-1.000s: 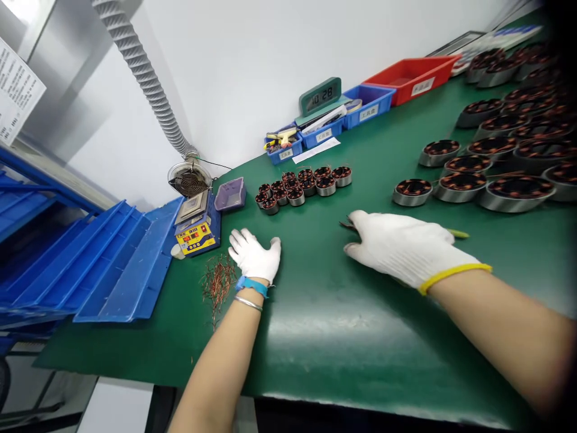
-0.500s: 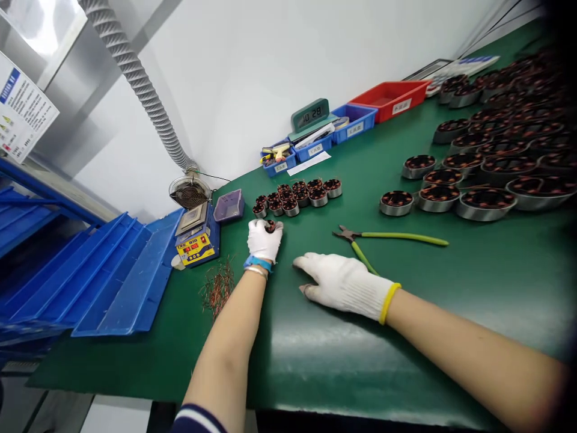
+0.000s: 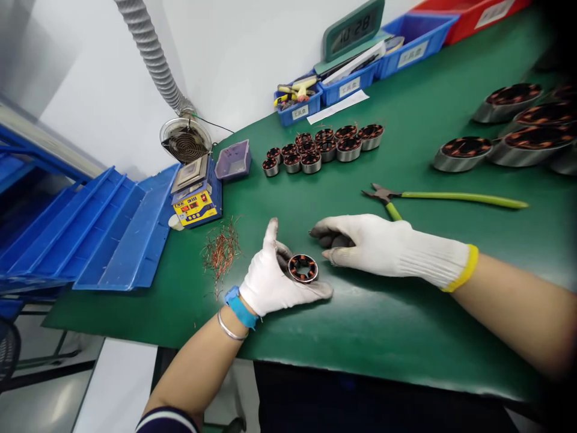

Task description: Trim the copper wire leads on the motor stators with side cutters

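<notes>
A small ring-shaped motor stator (image 3: 303, 269) with copper windings is held in my left hand (image 3: 274, 279), its wound face turned up towards me. The white glove's thumb and fingers sit around the stator's rim. Just to the right, my right hand (image 3: 365, 243), gloved too, has its fingers half curled with a gap between thumb and fingertips, and nothing shows between them. Behind that hand lie side cutters (image 3: 451, 197) with green handles, one handle partly hidden by the glove. A cluster of similar stators (image 3: 311, 161) stands on the green table (image 3: 360, 349) farther back.
Copper wire clippings (image 3: 222, 249) lie left of my left hand. Beyond them stand a blue-yellow heated device (image 3: 196, 207), a purple tray (image 3: 233, 161) and blue racks (image 3: 130, 234). Tool bins (image 3: 300, 112) and a clock (image 3: 354, 33) line the back; larger stators (image 3: 464, 154) stand at right.
My left hand has come back from the stator cluster towards me, bringing one stator. My right hand is now beside it. The camera view has shifted closer and downward.
</notes>
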The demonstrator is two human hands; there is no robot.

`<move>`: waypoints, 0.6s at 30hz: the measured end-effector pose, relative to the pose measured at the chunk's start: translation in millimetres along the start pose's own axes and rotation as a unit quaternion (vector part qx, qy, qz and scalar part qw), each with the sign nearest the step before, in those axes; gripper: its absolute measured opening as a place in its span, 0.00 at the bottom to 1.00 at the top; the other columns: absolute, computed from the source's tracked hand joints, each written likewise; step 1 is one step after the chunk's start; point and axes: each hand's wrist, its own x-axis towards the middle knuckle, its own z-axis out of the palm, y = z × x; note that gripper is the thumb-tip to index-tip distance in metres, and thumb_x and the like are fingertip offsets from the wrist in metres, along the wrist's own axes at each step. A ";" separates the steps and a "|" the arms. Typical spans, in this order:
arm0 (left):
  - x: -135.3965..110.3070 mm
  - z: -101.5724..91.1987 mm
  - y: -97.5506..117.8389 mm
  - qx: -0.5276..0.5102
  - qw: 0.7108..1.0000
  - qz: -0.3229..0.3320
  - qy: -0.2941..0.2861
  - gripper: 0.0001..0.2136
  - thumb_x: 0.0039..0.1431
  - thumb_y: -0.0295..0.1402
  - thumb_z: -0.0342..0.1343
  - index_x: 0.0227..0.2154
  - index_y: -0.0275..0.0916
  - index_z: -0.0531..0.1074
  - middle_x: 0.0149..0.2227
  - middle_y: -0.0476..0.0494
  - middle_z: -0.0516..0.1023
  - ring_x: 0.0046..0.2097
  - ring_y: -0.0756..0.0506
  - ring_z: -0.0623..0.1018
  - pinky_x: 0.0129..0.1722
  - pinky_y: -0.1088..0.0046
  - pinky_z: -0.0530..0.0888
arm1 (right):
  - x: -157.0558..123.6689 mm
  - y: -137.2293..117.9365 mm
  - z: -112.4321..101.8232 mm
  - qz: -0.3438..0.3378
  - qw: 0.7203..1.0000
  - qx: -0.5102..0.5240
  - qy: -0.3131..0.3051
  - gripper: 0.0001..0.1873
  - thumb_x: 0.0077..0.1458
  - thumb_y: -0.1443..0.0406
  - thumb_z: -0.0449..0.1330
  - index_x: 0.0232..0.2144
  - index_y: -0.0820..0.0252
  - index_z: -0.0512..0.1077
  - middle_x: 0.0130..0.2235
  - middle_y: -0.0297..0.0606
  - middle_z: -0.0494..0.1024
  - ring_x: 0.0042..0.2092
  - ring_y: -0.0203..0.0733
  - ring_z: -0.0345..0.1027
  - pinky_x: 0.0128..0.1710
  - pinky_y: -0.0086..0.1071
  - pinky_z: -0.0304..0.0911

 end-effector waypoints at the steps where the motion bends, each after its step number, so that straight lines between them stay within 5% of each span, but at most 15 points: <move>1: 0.9 -2.4 0.8 -0.016 1.000 0.006 -0.020 0.63 0.40 0.42 0.71 0.69 0.42 0.29 0.41 0.47 0.75 0.37 0.45 0.79 0.45 0.61 0.77 | -1.0 -1.5 0.2 -0.004 0.999 0.032 -0.012 0.26 0.49 0.59 0.58 0.52 0.53 0.71 0.51 0.35 0.78 0.47 0.45 0.73 0.46 0.35 0.68; 4: 1.2 -12.1 2.8 -0.084 0.993 0.039 -0.070 0.55 0.50 0.33 0.64 0.68 0.41 0.27 0.49 0.40 0.75 0.46 0.44 0.79 0.52 0.61 0.75 | -3.3 -5.2 -0.5 -0.006 0.997 0.062 -0.041 0.24 0.50 0.61 0.58 0.51 0.52 0.72 0.49 0.34 0.79 0.46 0.43 0.74 0.45 0.34 0.68; 8: -0.7 -18.7 7.9 -0.104 0.991 0.034 -0.082 0.57 0.47 0.31 0.66 0.69 0.39 0.28 0.60 0.32 0.67 0.58 0.40 0.73 0.59 0.59 0.71 | -3.5 -8.7 2.3 0.008 0.998 0.058 -0.034 0.18 0.54 0.55 0.56 0.45 0.51 0.74 0.43 0.33 0.81 0.42 0.44 0.74 0.39 0.34 0.66; 13: 2.5 -5.0 18.7 -0.063 0.996 -0.046 -0.040 0.58 0.43 0.44 0.70 0.69 0.43 0.36 0.48 0.42 0.78 0.49 0.39 0.79 0.53 0.57 0.75 | -3.6 -19.6 13.8 0.073 0.997 -0.008 0.004 0.15 0.56 0.53 0.53 0.36 0.53 0.72 0.37 0.33 0.79 0.37 0.43 0.71 0.34 0.35 0.61; 18: 4.8 -0.8 21.3 -0.051 0.996 -0.071 -0.034 0.52 0.46 0.44 0.68 0.69 0.46 0.41 0.43 0.46 0.80 0.46 0.40 0.80 0.50 0.59 0.76 | -1.5 -15.4 9.4 0.144 0.980 -0.138 0.021 0.14 0.57 0.54 0.51 0.34 0.53 0.72 0.38 0.37 0.79 0.37 0.49 0.71 0.29 0.36 0.56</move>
